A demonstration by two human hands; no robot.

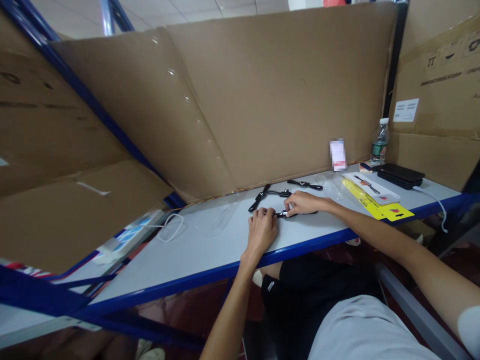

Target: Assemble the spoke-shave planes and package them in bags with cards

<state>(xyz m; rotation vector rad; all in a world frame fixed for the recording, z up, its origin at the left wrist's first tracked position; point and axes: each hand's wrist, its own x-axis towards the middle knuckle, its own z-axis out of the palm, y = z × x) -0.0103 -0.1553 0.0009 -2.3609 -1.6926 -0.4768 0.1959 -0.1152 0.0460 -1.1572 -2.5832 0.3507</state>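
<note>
My left hand [261,231] rests on the white tabletop [210,240] with fingers curled, pinching one end of a black watch strap [282,214]. Across from it, my right hand [302,202] has its fingers closed on the other end of that strap. Just beyond the hands lie more black straps [258,198], and another black strap [305,185] lies farther back. To the right sits a yellow and white strap package [375,199].
A tall cardboard sheet [262,100] stands behind the table. At the back right are a water bottle [379,142], black flat devices [399,174] with a white cable [437,202], and cardboard boxes [442,95]. A white cable loop [170,227] lies left. The blue table edge [300,245] runs in front.
</note>
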